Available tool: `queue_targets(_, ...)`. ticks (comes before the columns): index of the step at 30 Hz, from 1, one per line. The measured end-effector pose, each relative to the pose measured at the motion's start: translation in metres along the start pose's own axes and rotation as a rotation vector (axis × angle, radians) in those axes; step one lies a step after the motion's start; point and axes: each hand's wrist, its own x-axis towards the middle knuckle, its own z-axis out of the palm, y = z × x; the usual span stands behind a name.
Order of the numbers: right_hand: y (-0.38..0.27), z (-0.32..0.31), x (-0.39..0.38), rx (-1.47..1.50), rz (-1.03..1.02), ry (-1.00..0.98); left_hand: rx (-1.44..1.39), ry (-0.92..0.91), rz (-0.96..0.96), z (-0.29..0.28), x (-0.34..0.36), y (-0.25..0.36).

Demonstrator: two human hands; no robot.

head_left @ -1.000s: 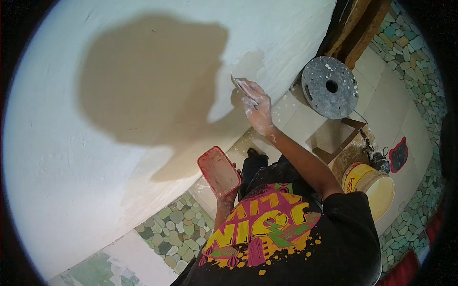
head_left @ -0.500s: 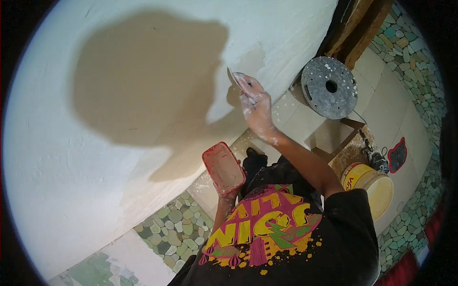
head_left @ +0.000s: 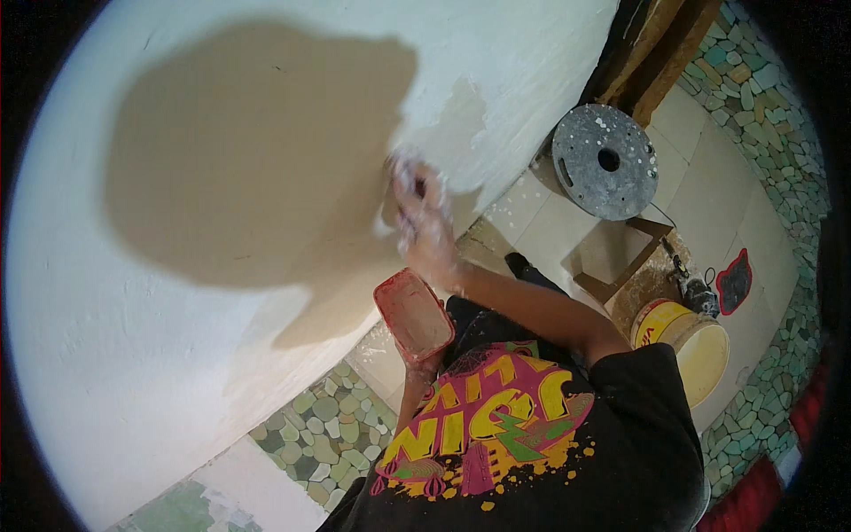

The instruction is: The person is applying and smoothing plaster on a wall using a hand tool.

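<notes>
My left hand grips a red rectangular tub from its lower end. Pale putty coats the inside of the tub, which sits tilted before my chest. Smeared white with putty and blurred by motion, my right hand is closed on a putty knife against or very near the white wall; most of the knife is hidden by the fingers. A damp-looking patch marks the wall just beyond this hand. The large shadow of my head and arm falls across the wall.
On the tiled floor to the right stand a grey speckled disc, an open cardboard box and a yellow-white bucket. A dark red-edged piece lies beyond. Wooden posts rise at the far right; pebble tiles border the floor.
My right hand has swept left and nearer along the wall with the putty knife, its forearm now crossing close above the tub. The left hand and tub have barely moved.
</notes>
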Motion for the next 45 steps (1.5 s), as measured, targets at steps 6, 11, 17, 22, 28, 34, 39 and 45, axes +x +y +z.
queue_targets(6,-0.029,-0.041,0.002,0.463,-0.07,0.04,-0.023,0.031,0.011,0.024,-0.003,0.008)
queue_targets(11,-0.022,-0.096,0.075,-0.338,-0.323,0.269,-0.035,0.028,0.061,0.021,-0.007,0.011)
queue_targets(17,-0.043,-0.057,0.038,0.239,-0.061,0.172,-0.105,0.063,0.026,0.008,-0.011,0.011)
queue_targets(22,-0.036,-0.082,0.05,-0.052,-0.26,0.14,-0.059,0.066,0.016,0.016,-0.005,0.009)
queue_targets(28,-0.019,-0.069,0.062,-0.122,-0.254,0.255,-0.068,-0.042,0.008,0.015,-0.005,0.006)
queue_targets(34,-0.028,-0.073,0.032,0.12,-0.104,-0.075,-0.022,-0.035,0.005,0.014,0.0,0.01)
queue_targets(39,-0.041,-0.083,0.057,0.024,-0.129,0.209,-0.033,-0.063,-0.019,0.014,0.006,0.01)
queue_targets(45,-0.006,-0.017,0.061,-0.063,-0.376,0.269,-0.034,0.037,0.031,0.006,0.007,0.006)
